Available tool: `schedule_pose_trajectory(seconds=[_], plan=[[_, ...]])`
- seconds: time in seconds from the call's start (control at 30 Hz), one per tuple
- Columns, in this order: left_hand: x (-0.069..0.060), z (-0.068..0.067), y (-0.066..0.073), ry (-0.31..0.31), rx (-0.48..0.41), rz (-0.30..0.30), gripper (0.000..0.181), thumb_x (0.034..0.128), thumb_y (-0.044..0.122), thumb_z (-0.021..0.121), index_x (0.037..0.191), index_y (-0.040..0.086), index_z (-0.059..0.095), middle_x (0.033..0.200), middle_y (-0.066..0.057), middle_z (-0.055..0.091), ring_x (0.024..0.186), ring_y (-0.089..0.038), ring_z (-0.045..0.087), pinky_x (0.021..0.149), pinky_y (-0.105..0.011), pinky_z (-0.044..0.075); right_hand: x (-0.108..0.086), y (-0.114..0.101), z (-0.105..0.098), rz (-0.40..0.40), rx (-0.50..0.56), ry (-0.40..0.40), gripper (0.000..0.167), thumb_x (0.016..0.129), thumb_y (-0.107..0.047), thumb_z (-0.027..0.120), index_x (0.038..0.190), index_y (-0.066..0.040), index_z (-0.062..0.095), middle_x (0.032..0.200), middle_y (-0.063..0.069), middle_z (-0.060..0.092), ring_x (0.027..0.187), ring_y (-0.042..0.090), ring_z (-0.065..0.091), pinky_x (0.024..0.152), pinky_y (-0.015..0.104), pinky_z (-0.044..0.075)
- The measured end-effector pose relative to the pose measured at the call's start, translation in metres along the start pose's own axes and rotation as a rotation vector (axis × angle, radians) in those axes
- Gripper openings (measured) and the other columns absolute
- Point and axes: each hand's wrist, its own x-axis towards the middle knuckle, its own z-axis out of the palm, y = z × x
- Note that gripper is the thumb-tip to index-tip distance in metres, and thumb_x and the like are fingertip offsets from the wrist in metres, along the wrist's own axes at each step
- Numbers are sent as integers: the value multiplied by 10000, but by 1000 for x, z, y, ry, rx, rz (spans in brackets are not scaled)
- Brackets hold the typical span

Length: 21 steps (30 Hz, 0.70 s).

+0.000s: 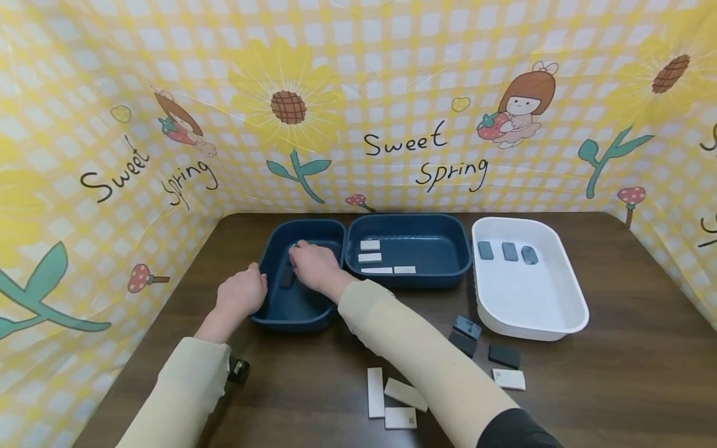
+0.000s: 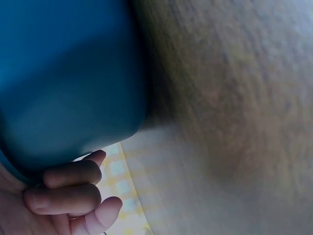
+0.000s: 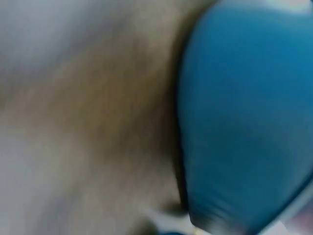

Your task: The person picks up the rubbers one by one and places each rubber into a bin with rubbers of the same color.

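At eight o'clock, left hand [image 1: 243, 291] grips blue tray [image 1: 294, 325], dark block [image 1: 287, 277] inside; right hand [image 1: 318, 266] within, grip indeterminable. Placement appears partial: loose blocks [image 1: 403, 393] remain around five o'clock on bench [image 1: 302, 386].

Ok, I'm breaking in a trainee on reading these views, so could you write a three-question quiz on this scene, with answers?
1. Which hand reaches inside the left blue bin?
2. How many white pieces lie in the middle blue bin?
3. True or false: the three tray pieces in the white tray are white.

Key:
1. The right hand.
2. Four.
3. False; they are grey-blue.
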Motion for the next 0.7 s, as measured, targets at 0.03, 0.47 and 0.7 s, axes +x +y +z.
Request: schedule_pose_trajectory(seconds=[0.03,0.47,0.7], plan=[[0,0,0,1,2,0,430,1023,193,415,1254,-169,437,932,-312,612,754,-404,615,663,-540,515,-1,3,-5,2,5,3,112,977,-271,601,1044,-187,628,977,-27,552,777,94,534,652,231,471],[1,-4,4,3,0,12,404,1026,188,394,1213,-166,449,888,-298,603,754,-418,612,656,-543,504,-55,50,-59,-218,-148,146,118,964,-271,617,994,-161,649,930,-11,574,765,119,576,582,238,465],[-2,-1,1,11,4,9,390,1018,191,397,1194,-150,466,921,-321,608,803,-468,608,672,-574,494,-119,57,-63,-437,-202,177,136,941,-277,650,963,-144,668,895,-18,595,760,120,570,644,232,486]])
